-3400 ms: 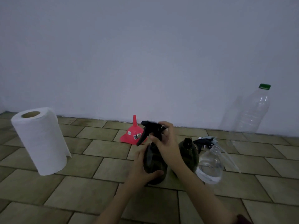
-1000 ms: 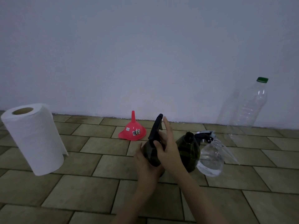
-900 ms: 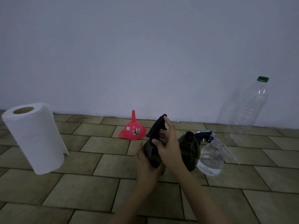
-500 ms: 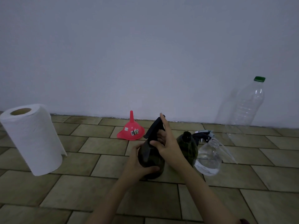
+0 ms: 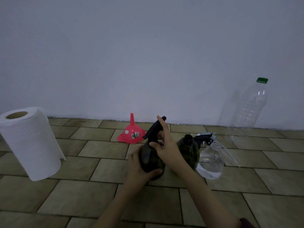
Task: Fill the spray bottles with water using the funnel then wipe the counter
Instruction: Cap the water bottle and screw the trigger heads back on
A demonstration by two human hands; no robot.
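A dark spray bottle (image 5: 150, 160) stands on the tiled counter (image 5: 105, 195). My left hand (image 5: 138, 168) grips its round body from the left. My right hand (image 5: 166, 145) holds its black trigger head (image 5: 153, 127) at the neck, index finger stretched up along the nozzle. Right of it stands a second dark bottle (image 5: 189, 150) with an open neck. A clear spray bottle (image 5: 211, 162) holds some water, and its loose spray head (image 5: 204, 139) with dip tube leans behind it. A red funnel (image 5: 131, 134) sits upside down near the wall.
A white paper towel roll (image 5: 31, 142) stands at the left. A tall empty clear plastic bottle (image 5: 246, 107) with a green cap stands against the grey wall at the right.
My right hand has turned the black trigger head on the dark bottle; it now points up and back instead of left. My left hand keeps its grip on the bottle's body.
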